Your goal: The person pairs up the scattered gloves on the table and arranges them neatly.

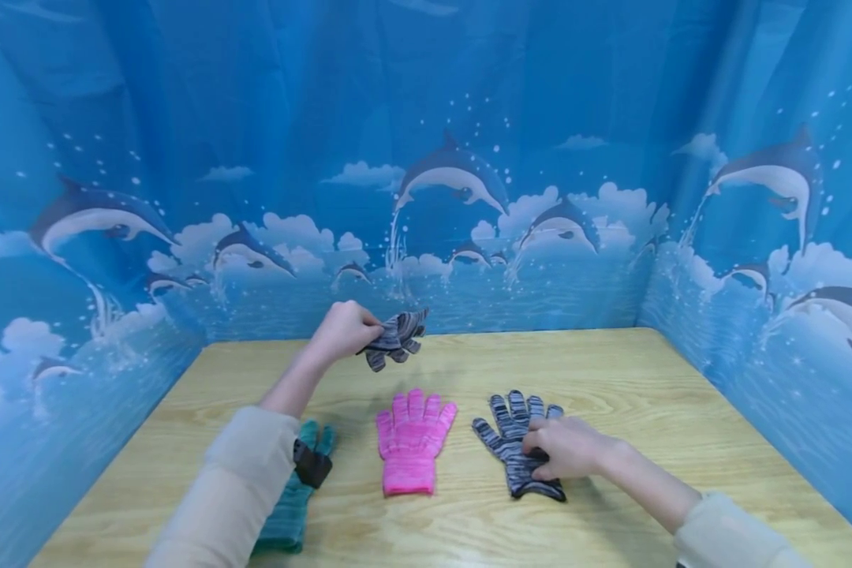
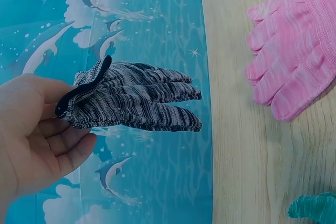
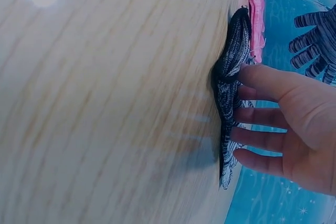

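My left hand [image 1: 345,330] is raised over the far part of the table and pinches a black-and-grey striped knit glove [image 1: 396,339] by its cuff. In the left wrist view, that glove's fingers point away from the hand. A matching striped glove [image 1: 511,442] lies flat on the table at the right, fingers pointing to the back. My right hand [image 1: 566,448] rests on this glove near its palm, with fingertips [image 3: 242,156] against the knit. Between the two hands lies a pink glove [image 1: 409,450], palm flat, cuff toward the near side.
A green glove [image 1: 282,513] lies at the left, partly hidden under my left sleeve [image 1: 230,473] and the dark wrist device [image 1: 312,465]. The wooden table [image 1: 646,394] is bordered at the back and sides by a blue dolphin-print curtain [image 1: 312,118].
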The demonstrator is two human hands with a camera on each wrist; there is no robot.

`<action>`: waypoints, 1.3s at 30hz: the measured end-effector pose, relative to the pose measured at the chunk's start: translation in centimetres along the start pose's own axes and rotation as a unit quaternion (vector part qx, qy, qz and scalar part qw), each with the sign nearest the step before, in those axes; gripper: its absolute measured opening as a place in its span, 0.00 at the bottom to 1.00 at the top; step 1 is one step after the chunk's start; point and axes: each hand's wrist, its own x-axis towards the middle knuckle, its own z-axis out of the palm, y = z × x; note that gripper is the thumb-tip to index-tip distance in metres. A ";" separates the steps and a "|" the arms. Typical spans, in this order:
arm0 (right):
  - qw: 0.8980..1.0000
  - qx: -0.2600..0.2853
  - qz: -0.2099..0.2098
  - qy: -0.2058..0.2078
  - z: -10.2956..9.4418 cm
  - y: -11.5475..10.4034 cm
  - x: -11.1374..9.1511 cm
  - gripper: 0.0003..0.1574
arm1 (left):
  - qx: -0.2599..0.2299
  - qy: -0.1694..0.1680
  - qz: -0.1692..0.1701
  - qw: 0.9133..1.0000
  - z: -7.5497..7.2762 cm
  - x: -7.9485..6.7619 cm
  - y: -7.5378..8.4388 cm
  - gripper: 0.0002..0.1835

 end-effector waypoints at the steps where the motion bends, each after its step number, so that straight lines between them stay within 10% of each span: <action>1: 1.000 0.001 0.002 -0.002 0.0 0.0 0.0 0.21 | 0.000 0.000 0.001 1.000 0.1 0.0 0.1 0.11; 17: 1.000 0.009 -0.006 0.021 -0.1 0.8 -1.0 0.15 | -0.014 0.017 0.013 1.000 1.9 0.6 2.1 0.10; 39: 0.986 0.054 0.071 0.139 -0.6 4.7 -2.4 0.04 | 0.100 0.121 0.175 0.972 9.7 -0.3 9.9 0.08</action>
